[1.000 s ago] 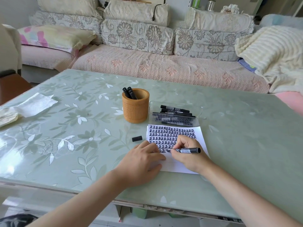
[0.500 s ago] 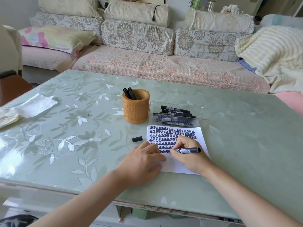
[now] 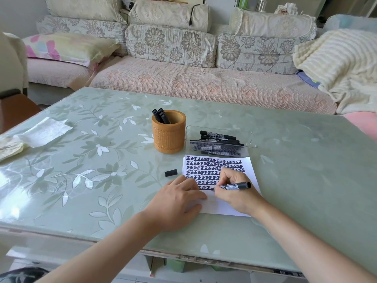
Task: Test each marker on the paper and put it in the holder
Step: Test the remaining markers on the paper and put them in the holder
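A white paper (image 3: 247,166) covered with rows of black marks lies near the table's front edge. My right hand (image 3: 236,190) grips an uncapped black marker (image 3: 236,186) with its tip on the paper, below the last row. My left hand (image 3: 177,201) lies flat, pressing the paper's left edge. The marker's black cap (image 3: 171,173) lies on the table left of the paper. A round brown holder (image 3: 169,132) behind the paper has a few black markers (image 3: 161,116) standing in it. A clear tray (image 3: 252,137) to its right holds several more black markers (image 3: 218,142).
The green flowered glass table (image 3: 81,160) carries a white tissue (image 3: 44,131) and a crumpled cloth (image 3: 8,146) at the far left. A sofa (image 3: 193,82) with cushions runs behind the table, with a cream blanket (image 3: 342,64) at its right end.
The marker in my right hand has shifted slightly along the bottom row of marks. My left hand has stayed in place on the paper.
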{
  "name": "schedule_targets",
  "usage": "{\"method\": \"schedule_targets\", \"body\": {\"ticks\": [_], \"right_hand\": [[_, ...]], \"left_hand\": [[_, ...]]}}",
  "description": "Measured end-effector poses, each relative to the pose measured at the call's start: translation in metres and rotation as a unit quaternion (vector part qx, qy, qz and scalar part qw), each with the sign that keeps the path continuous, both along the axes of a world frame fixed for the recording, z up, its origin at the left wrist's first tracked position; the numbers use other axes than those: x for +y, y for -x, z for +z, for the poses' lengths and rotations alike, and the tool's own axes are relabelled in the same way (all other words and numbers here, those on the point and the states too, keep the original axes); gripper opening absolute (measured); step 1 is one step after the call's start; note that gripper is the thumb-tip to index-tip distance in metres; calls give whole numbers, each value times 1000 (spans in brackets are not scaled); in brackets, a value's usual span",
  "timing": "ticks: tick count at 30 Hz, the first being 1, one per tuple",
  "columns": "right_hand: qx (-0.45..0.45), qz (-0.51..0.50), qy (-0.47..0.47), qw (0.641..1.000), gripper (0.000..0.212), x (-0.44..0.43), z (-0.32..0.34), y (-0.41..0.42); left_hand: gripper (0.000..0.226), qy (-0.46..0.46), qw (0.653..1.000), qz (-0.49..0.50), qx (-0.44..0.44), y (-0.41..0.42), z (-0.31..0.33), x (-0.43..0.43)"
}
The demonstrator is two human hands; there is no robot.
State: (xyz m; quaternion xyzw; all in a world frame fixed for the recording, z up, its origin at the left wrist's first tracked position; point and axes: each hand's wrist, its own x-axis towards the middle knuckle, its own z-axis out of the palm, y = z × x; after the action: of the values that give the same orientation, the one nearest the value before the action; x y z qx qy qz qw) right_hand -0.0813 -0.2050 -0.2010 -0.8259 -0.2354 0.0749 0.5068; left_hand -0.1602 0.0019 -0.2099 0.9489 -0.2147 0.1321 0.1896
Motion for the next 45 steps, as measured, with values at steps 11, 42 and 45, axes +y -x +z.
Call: {"method": "schedule_targets", "body": {"ticks": [11,42,45], "right_hand": [[22,-38,-61,997,18,4,15,2],[-107,-37,167,979,22,11,45,-11],[-118,-29,179,976,22,11,44,-11]], "left_hand": [[24,16,1000,-22,-5,-4,0,1],[13,100,988,106,-42,-32,18,41],[13,99,988,108,-40,-31,18,39]]}}
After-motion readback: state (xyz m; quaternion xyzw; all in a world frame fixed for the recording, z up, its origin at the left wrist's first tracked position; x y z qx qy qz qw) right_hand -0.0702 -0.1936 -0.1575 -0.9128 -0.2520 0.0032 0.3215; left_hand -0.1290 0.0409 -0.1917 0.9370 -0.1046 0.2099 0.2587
